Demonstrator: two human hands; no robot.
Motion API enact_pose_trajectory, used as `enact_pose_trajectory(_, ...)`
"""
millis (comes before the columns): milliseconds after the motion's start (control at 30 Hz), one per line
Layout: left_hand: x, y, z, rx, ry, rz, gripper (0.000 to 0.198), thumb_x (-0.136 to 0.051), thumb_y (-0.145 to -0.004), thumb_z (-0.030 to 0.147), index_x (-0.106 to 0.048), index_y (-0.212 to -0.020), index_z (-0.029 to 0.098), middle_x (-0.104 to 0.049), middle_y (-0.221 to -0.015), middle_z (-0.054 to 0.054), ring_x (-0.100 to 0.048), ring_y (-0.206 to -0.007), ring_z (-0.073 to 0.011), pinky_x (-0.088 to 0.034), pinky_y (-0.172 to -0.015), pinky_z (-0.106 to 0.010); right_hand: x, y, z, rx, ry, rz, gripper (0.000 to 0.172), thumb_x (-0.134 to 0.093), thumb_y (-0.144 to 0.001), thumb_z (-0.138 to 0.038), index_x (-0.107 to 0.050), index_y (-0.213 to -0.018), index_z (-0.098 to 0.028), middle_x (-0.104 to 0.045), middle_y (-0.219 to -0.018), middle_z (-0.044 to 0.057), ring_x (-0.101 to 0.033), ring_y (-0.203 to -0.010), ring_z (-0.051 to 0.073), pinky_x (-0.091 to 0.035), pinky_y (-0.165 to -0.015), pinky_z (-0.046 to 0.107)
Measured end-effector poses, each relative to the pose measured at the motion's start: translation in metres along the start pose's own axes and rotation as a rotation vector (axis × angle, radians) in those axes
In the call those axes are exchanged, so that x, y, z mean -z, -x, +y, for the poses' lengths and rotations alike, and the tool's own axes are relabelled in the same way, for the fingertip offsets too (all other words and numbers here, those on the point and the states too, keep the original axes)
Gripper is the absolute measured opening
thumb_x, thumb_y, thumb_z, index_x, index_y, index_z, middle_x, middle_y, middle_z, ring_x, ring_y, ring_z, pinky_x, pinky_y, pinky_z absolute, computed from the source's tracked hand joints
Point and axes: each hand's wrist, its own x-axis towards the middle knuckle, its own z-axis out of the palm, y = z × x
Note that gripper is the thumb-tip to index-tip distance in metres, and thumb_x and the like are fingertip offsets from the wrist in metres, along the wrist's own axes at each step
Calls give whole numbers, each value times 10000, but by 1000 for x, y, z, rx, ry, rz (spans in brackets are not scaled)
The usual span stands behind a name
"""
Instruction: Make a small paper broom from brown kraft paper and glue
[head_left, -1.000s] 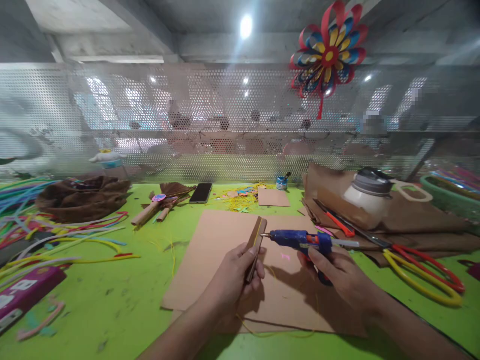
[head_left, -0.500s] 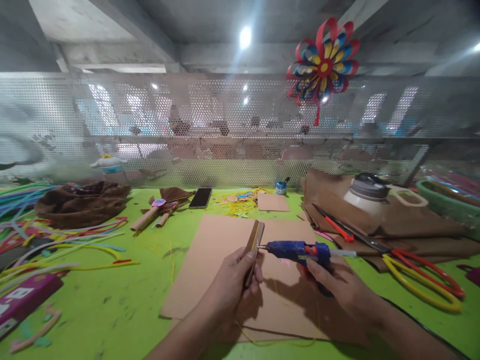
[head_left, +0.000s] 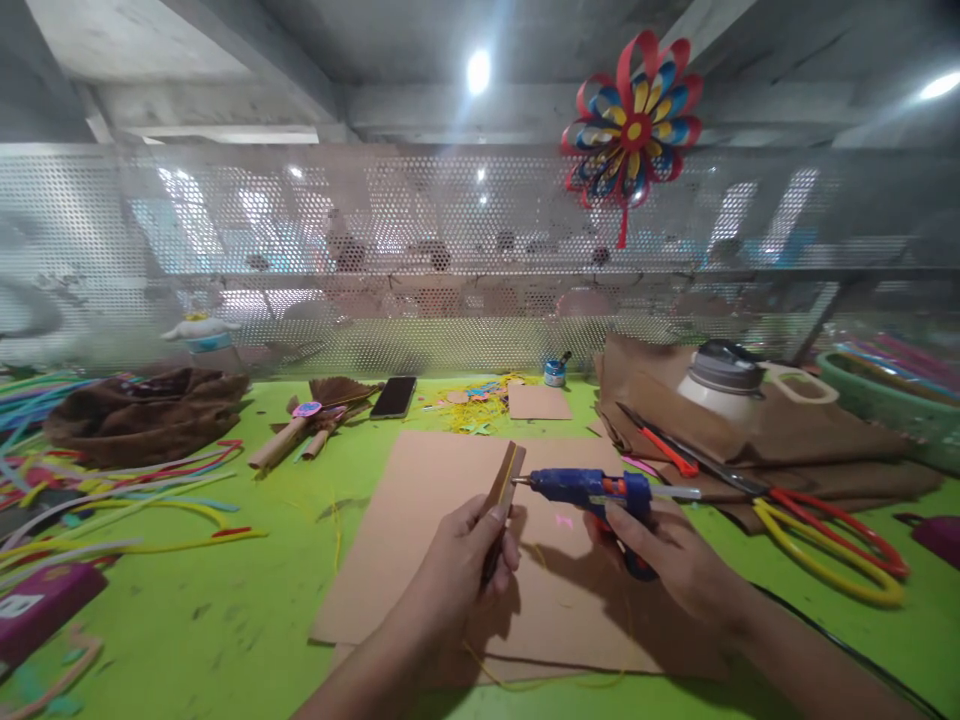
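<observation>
My left hand [head_left: 472,550] is closed around a narrow folded brown strip [head_left: 507,478], held tilted upward, with a thin yellow line along its face. In my right hand [head_left: 667,560] is a blue hot glue gun [head_left: 581,485], its fingers wrapped round the handle. The gun's metal nozzle points left and meets or nearly meets the strip's right edge; I cannot tell if they touch. A pale glue stick [head_left: 679,493] sticks out of its back end. Under both hands lies a sheet of tan cardboard [head_left: 405,500] on the green table.
Scissors with red and yellow handles [head_left: 829,550] lie at right beside folded brown paper [head_left: 652,360] and a lidded jar [head_left: 724,380]. A phone [head_left: 394,397], a wrapped paper piece [head_left: 289,437] and yellow scraps [head_left: 480,400] sit behind. Coloured pipe cleaners [head_left: 150,500] spread at left.
The whole view has shifted slightly, so most things appear a little further left. Both hands keep their grips, and the nozzle sits slightly higher along the strip.
</observation>
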Motion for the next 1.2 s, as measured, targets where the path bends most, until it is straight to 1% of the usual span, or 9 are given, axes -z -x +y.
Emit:
enact_pose_trajectory(167,1,0,4,-19,-24,-7,325,-580,-769,439,-566,-890,137,-524,-511,29,-369,-330,-35,-205,-332,-131,-2,0,0,-6,-35,-60,473,-453,-868,-575,-612,-740,-148,-506,-627,17,-441,-571,129,-329,-526,253)
enact_pose_trajectory(333,1,0,6,-33,-36,-2,317,-586,-761,428,-553,-890,140,-526,-514,31,-368,-335,-38,-199,-327,-134,-2,0,-1,34,-11,-52,464,-452,-873,-564,-621,-731,-156,-501,-607,14,-440,-563,134,-328,-522,260)
enact_pose_trajectory(433,1,1,5,-41,-37,-4,336,-595,-750,442,-555,-885,137,-528,-512,29,-378,-343,-41,-207,-332,-134,0,-1,2,35,-3,-39,457,-448,-882,-552,-625,-760,-148,-516,-623,17,-450,-569,131,-335,-522,256)
enact_pose_trajectory(567,1,1,3,-26,-32,10,341,-607,-742,456,-546,-861,142,-525,-509,35,-364,-334,-36,-212,-335,-135,-1,-1,5,32,-11,17,427,-436,-900,-528,-609,-813,-147,-548,-696,35,-469,-625,142,-359,-568,267)
enact_pose_trajectory(767,0,-1,3,3,-25,20,355,-612,-747,453,-539,-895,138,-526,-511,34,-379,-341,-33,-216,-343,-124,-7,2,8,44,93,15,427,-441,-897,-525,-619,-797,-151,-545,-727,41,-486,-706,169,-370,-628,286)
enact_pose_trajectory(900,-1,1,6,0,-23,3,371,-598,-762,460,-549,-929,132,-521,-512,38,-368,-333,-31,-199,-335,-123,-8,0,13,58,92,4,419,-423,-906,-521,-601,-782,-164,-521,-682,21,-451,-638,149,-340,-574,278)
enact_pose_trajectory(1067,1,3,4,-32,-27,-47,363,-577,-783,455,-561,-934,125,-546,-546,24,-367,-334,-30,-196,-326,-127,-9,-2,11,62,69,70,431,-413,-911,-524,-599,-774,-160,-517,-659,18,-456,-617,144,-347,-575,280)
enact_pose_trajectory(1200,4,0,1,-7,-16,-40,354,-576,-792,441,-565,-951,125,-544,-548,23,-393,-354,-31,-210,-346,-121,-11,-2,11,64,-2,133,415,-428,-908,-518,-601,-811,-154,-544,-692,29,-466,-617,141,-360,-575,276)
